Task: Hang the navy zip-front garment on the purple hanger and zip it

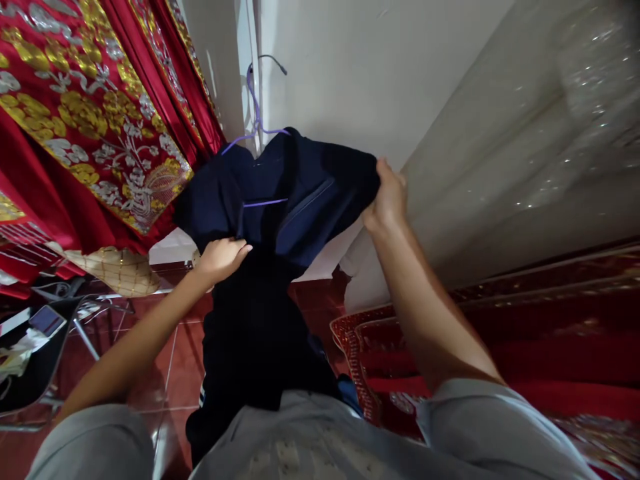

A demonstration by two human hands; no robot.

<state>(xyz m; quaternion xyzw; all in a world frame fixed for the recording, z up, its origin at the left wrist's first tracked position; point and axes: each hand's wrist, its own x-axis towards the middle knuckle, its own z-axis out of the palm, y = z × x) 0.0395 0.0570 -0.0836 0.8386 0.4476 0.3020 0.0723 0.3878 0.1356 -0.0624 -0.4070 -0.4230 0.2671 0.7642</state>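
A dark navy jacket [313, 193] hangs in front of me on a purple hanger [256, 110]. Part of the hanger's lower bar shows through the garment's open front. My left hand [224, 259] is closed on the jacket's front edge, low and left of centre, with the thumb pointing right. Up at the right shoulder or sleeve, my right hand [389, 199] grips the same dark cloth; some of its fingers are hidden behind the fabric.
Red cloth with gold and silver embroidery [115, 113] hangs at the left. A pale sheer, sparkling fabric [525, 147] fills the right, above red beaded cloth [500, 333]. On a black chair [37, 373] at lower left lies a phone [47, 321]. The floor [170, 360] is red tile.
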